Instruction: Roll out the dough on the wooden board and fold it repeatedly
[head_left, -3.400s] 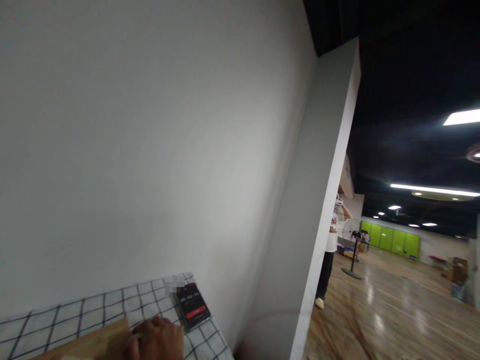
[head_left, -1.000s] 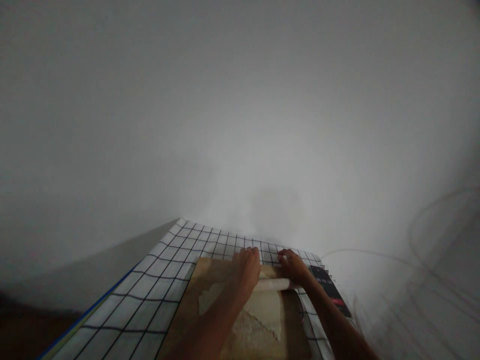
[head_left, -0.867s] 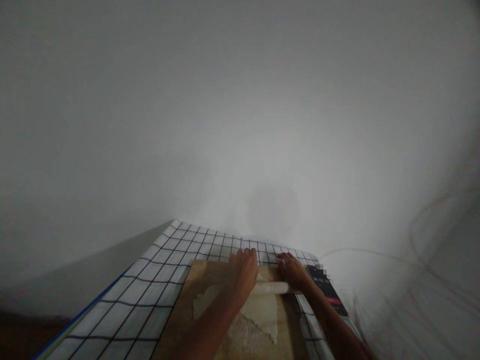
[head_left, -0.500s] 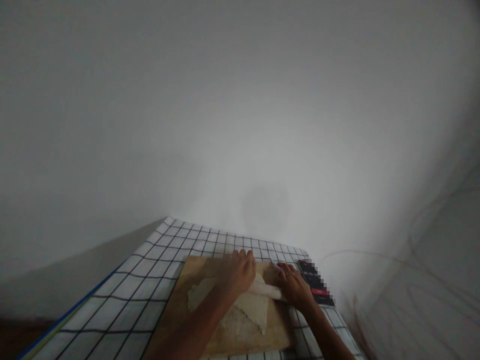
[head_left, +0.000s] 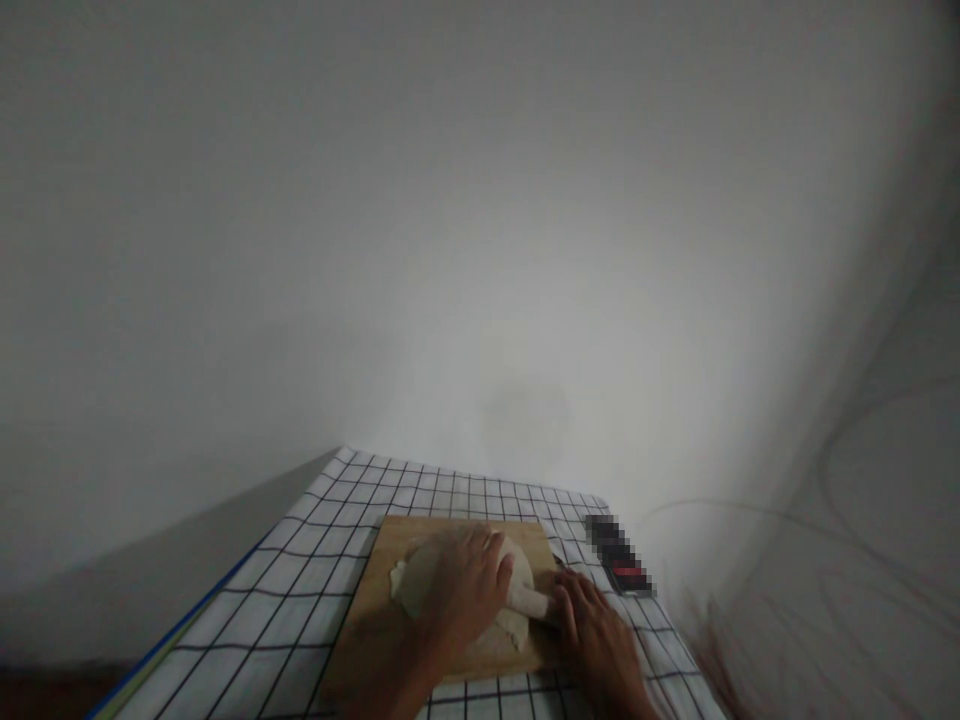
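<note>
Near edge out of frame, a tabletop point(head_left: 292, 585) under checked cloth carries a wooden board point(head_left: 360, 635), closer to the right edge than the left. Both forearms are cut off below, and we see the left hand point(head_left: 469, 580), slightly blurred, spread over a pale rolling pin point(head_left: 531, 602), hiding its left end. The right hand point(head_left: 596, 625) lies palm down on the pin's right end; we cannot tell whether either hand's fingers close around it. Blocky pixels obscure much of a dark phone point(head_left: 628, 574) by the tabletop's right edge, toward the far right corner.

Beneath the pin, the dough point(head_left: 420, 575) is a thin, cream-coloured sheet on the board, rounded at its far side, ragged at its left and near right margins. Half a second ago, we saw both hands and the pin farther from the board's near edge; now more dough shows beyond the pin.
</note>
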